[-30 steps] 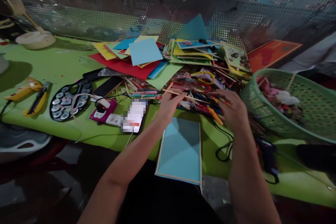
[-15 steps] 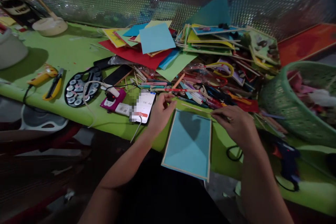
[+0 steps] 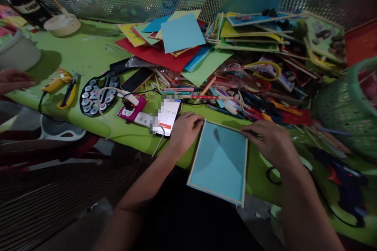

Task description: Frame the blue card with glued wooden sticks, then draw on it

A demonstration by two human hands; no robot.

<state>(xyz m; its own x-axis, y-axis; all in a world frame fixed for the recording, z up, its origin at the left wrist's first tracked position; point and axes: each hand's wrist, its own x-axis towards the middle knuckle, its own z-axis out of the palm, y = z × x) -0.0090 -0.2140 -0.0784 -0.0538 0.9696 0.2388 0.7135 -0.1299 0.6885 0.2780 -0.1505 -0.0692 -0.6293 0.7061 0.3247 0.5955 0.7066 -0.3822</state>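
Observation:
A light blue card [image 3: 219,160] with thin wooden sticks along its sides and bottom lies at the near edge of the table. Along its top edge runs another thin wooden stick [image 3: 224,125]. My left hand [image 3: 187,129] is closed at the stick's left end, by the card's upper left corner. At the upper right corner, my right hand [image 3: 269,139] pinches the other end between thumb and fingers. The hands cast dark shadows over the card's upper part.
A lit phone [image 3: 169,117] and a magenta power socket [image 3: 132,108] sit left of the card. Pens, scissors and coloured paper [image 3: 182,33] are heaped behind. A glue gun [image 3: 343,184] and green basket [image 3: 338,106] stand right. Another person's hand [image 3: 14,81] shows far left.
The wooden stick has come down onto the card's top edge. My left hand has closed in on its left end. Another person's hand has appeared at far left.

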